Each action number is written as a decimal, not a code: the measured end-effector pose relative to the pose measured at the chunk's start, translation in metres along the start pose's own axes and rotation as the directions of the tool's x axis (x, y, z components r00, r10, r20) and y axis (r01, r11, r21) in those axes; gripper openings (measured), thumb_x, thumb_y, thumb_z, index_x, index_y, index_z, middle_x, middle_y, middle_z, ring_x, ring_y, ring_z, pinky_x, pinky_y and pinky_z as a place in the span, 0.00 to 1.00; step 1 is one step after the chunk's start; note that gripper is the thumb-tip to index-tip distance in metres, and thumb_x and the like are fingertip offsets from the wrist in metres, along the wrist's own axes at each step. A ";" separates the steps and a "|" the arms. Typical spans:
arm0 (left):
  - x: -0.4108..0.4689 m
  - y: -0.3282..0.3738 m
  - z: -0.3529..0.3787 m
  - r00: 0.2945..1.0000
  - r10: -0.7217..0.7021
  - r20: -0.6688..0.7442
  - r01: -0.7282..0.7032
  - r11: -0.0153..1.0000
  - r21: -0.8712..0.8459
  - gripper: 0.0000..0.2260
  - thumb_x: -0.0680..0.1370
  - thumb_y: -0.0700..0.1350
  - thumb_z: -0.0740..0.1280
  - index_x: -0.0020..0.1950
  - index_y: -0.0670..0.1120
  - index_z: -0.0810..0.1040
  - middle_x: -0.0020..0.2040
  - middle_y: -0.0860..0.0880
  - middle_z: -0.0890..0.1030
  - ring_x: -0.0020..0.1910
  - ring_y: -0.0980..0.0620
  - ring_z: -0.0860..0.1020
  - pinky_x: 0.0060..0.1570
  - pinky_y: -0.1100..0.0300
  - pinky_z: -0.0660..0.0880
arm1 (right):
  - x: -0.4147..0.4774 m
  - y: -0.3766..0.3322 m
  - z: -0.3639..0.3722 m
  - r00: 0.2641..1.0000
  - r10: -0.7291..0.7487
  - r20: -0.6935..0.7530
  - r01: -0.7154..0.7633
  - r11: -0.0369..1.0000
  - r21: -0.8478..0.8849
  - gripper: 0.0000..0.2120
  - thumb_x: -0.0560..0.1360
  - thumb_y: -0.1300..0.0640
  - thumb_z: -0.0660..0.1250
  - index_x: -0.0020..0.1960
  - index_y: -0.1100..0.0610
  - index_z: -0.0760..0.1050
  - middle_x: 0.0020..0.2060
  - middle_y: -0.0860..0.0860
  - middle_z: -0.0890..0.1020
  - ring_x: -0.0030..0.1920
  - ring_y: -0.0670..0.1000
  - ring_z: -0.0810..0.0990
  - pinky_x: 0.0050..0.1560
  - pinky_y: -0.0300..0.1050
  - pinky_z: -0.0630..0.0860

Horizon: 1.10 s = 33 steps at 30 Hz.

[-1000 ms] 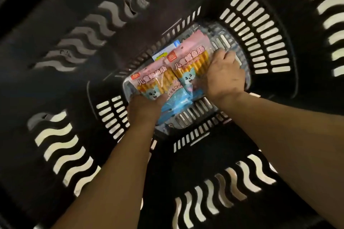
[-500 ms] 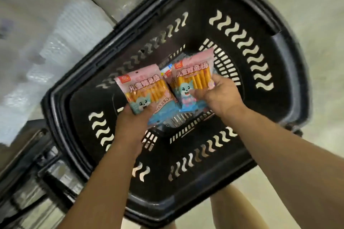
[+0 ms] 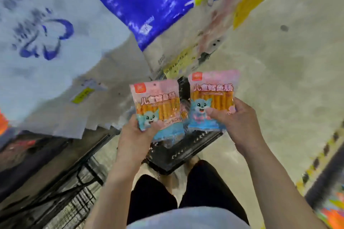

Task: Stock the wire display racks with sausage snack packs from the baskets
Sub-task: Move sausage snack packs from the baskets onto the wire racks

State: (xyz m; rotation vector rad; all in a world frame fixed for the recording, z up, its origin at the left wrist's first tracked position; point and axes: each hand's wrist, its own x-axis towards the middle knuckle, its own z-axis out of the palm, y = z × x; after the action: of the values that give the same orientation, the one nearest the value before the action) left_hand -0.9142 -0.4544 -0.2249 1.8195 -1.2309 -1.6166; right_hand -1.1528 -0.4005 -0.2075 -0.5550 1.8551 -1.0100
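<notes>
Carrying step: our left hand [image 3: 134,136] grips the left pack [image 3: 158,107], right hand [image 3: 240,126] pinches the right pack [image 3: 212,98], both above the basket [image 3: 186,154]. Next, we judge, a swing to the wire rack [image 3: 80,197] left of the hands.

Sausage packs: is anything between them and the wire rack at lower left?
Nothing visible. The left hand holds the left pack and the right hand holds the right pack, both above the basket. Open space lies toward the blurred wire rack.
</notes>
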 end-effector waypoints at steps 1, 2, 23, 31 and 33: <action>-0.016 0.020 -0.011 0.999 0.035 0.005 -0.035 0.999 0.004 0.09 0.75 0.47 0.77 0.54 0.53 0.82 0.47 0.60 0.87 0.48 0.60 0.84 0.42 0.66 0.76 | -0.017 -0.021 -0.005 1.000 -0.028 -0.011 0.029 1.000 0.012 0.10 0.71 0.59 0.81 0.50 0.54 0.85 0.42 0.48 0.88 0.42 0.48 0.87 0.47 0.46 0.82; -0.032 0.040 -0.023 0.997 0.082 0.010 -0.082 0.997 0.002 0.08 0.76 0.46 0.76 0.53 0.55 0.82 0.47 0.61 0.86 0.47 0.61 0.84 0.43 0.65 0.76 | -0.032 -0.041 -0.009 0.998 -0.055 -0.022 0.056 0.998 0.032 0.10 0.70 0.59 0.81 0.51 0.54 0.85 0.42 0.48 0.88 0.42 0.48 0.87 0.47 0.47 0.81; -0.186 0.203 -0.110 0.767 0.340 -0.545 -0.507 0.841 -0.189 0.10 0.76 0.43 0.75 0.55 0.52 0.82 0.50 0.54 0.88 0.50 0.53 0.86 0.51 0.50 0.81 | -0.099 -0.267 -0.002 0.723 -0.584 0.371 0.491 0.811 0.319 0.19 0.65 0.54 0.80 0.54 0.55 0.84 0.48 0.53 0.89 0.49 0.57 0.88 0.56 0.58 0.83; -0.267 0.161 -0.114 0.594 0.167 -0.787 -0.478 0.860 -0.178 0.10 0.75 0.45 0.77 0.55 0.50 0.82 0.49 0.55 0.87 0.50 0.55 0.85 0.49 0.57 0.81 | -0.126 -0.267 0.037 0.555 -0.539 0.633 0.468 0.832 0.298 0.15 0.66 0.55 0.80 0.52 0.53 0.85 0.48 0.52 0.89 0.50 0.56 0.88 0.58 0.59 0.82; -0.291 0.145 -0.120 0.547 0.114 -0.829 -0.471 0.861 -0.192 0.13 0.73 0.48 0.79 0.55 0.51 0.83 0.50 0.55 0.87 0.51 0.54 0.85 0.55 0.49 0.81 | -0.143 -0.263 0.049 0.500 -0.523 0.691 0.472 0.833 0.289 0.18 0.66 0.54 0.80 0.54 0.55 0.84 0.48 0.53 0.89 0.51 0.56 0.88 0.58 0.59 0.82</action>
State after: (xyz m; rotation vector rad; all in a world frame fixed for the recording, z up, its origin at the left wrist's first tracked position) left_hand -0.8322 -0.3231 0.0849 1.6209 -0.6532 -0.6033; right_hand -1.0521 -0.4657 0.0707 -1.3132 0.8969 -0.9722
